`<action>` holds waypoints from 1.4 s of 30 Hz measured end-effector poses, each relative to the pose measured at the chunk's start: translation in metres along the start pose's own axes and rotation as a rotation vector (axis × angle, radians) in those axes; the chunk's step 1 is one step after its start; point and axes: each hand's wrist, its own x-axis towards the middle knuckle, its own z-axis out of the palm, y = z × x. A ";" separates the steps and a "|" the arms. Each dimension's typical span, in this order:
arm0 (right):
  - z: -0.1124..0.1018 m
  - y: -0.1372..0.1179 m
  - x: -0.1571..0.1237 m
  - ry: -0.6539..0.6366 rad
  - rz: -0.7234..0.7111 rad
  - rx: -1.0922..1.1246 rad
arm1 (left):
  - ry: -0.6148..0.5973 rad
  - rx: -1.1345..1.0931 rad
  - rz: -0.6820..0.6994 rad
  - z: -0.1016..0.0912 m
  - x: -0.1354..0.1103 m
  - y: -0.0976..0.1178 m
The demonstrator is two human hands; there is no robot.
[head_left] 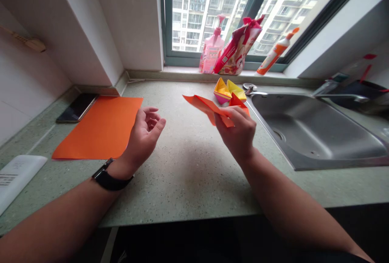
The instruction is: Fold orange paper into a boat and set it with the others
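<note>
My right hand (240, 131) pinches a folded orange paper (202, 105) and holds it in the air over the counter; its pointed end faces left. Empty, my left hand (146, 131) has its fingers loosely curled and its thumb apart, beside a stack of orange paper sheets (100, 127) lying flat. Beyond my right hand stand folded paper shapes, one yellow-orange (223, 90) and one yellow (236, 90). A red-orange folded piece (237, 100) is partly hidden behind that hand.
A dark phone (77, 108) rests against the paper stack's left edge. A white flat object (20, 178) lies at the near left. On the right is a steel sink (322, 129). Along the windowsill stand a pink pump bottle (211, 52), a red bag (238, 48) and an orange-white bottle (275, 54).
</note>
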 end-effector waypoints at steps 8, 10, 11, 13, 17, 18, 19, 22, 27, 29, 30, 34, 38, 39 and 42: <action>0.035 -0.014 -0.031 -0.616 -0.249 -0.162 | 0.044 0.242 0.349 -0.013 0.002 -0.003; 0.040 -0.024 -0.039 -0.801 -0.259 -0.152 | -0.113 0.384 0.415 -0.014 0.001 -0.001; 0.041 -0.027 -0.041 -0.850 -0.252 -0.141 | -0.227 0.452 0.424 -0.014 -0.001 -0.001; 0.037 -0.028 -0.042 -0.903 -0.229 -0.109 | -0.468 0.551 0.411 -0.012 -0.004 -0.003; 0.027 -0.020 -0.039 -0.950 -0.212 -0.050 | -0.753 0.675 0.373 -0.006 -0.009 -0.010; 0.026 -0.017 -0.038 -0.956 -0.216 -0.045 | -0.775 0.709 0.362 -0.005 -0.009 -0.011; 0.025 -0.014 -0.038 -0.959 -0.223 -0.044 | -0.784 0.743 0.349 -0.004 -0.009 -0.012; 0.024 -0.008 -0.037 -0.956 -0.268 -0.029 | -0.762 0.819 0.350 -0.005 -0.006 -0.011; 0.021 -0.003 -0.037 -0.924 -0.355 0.046 | -0.776 0.919 0.423 -0.008 -0.007 -0.001; 0.019 -0.005 -0.037 -0.928 -0.371 0.093 | -0.807 0.967 0.425 -0.010 -0.010 0.005; 0.018 -0.007 -0.037 -0.934 -0.377 0.112 | -0.821 0.987 0.427 -0.011 -0.012 0.008; 0.014 -0.012 -0.037 -0.941 -0.384 0.123 | -0.851 1.025 0.418 -0.012 -0.015 0.019; 0.012 -0.013 -0.035 -0.966 -0.350 0.086 | -0.885 1.025 0.328 -0.012 -0.012 0.025; 0.011 -0.013 -0.033 -0.984 -0.334 0.082 | -0.890 1.019 0.303 -0.012 -0.011 0.026; 0.006 -0.012 -0.026 -1.060 -0.283 0.089 | -0.903 0.993 0.241 -0.014 -0.008 0.030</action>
